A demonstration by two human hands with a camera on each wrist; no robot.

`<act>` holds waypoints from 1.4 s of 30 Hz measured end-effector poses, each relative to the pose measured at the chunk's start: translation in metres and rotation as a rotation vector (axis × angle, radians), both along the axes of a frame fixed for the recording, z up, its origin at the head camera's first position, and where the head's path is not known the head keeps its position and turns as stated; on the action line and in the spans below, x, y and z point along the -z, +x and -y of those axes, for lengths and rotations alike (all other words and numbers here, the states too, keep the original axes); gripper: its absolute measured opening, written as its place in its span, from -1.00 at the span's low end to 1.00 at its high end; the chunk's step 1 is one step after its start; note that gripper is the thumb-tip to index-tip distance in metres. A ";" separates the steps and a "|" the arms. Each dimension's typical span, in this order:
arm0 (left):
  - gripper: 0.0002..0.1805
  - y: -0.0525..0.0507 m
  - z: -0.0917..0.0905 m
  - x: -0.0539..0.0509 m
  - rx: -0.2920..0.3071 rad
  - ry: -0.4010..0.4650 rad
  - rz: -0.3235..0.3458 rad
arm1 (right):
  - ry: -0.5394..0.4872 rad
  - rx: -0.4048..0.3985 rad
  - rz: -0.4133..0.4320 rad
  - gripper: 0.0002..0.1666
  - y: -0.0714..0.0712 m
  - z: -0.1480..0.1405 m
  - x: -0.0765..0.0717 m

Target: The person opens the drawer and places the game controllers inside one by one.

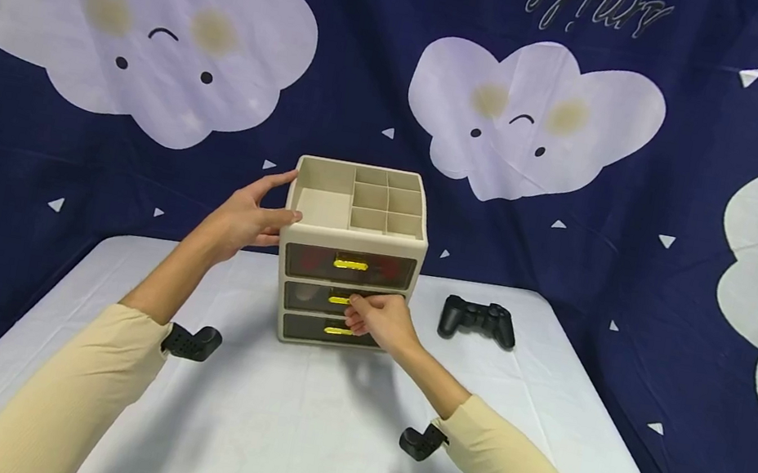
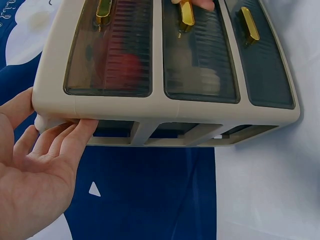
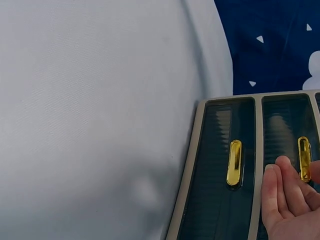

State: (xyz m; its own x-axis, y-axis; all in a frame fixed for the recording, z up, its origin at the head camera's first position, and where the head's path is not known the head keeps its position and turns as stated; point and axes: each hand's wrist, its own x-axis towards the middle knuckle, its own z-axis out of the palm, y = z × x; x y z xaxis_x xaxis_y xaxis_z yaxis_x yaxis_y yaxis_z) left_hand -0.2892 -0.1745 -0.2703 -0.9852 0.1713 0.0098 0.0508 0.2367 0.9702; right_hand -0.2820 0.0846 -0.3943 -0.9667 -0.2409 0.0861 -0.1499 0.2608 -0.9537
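Observation:
A cream desktop drawer organizer stands upright on the table, with three dark see-through drawers, all closed. My left hand holds its upper left edge, the thumb over the top rim and other fingers against the side. With thumb and fingers, my right hand pinches the gold handle of the middle drawer. Something red shows dimly through the top drawer, and something pale through the middle one. Below, the bottom drawer has its own gold handle.
On the table's right side, beside the organizer, lies a black game controller. Behind the table hangs a dark blue cloth with cloud prints. The organizer's top has one large compartment and several small ones.

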 end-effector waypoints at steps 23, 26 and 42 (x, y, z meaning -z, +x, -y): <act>-0.10 0.000 0.003 0.001 -0.005 -0.004 0.001 | -0.062 0.052 -0.012 -0.63 0.001 0.009 0.001; -0.10 0.000 0.002 0.001 -0.002 0.004 0.005 | -0.052 0.051 -0.009 -0.63 0.001 0.008 0.002; -0.11 0.000 0.001 0.000 0.001 -0.001 0.001 | -0.054 0.056 0.115 -0.61 0.001 0.003 -0.003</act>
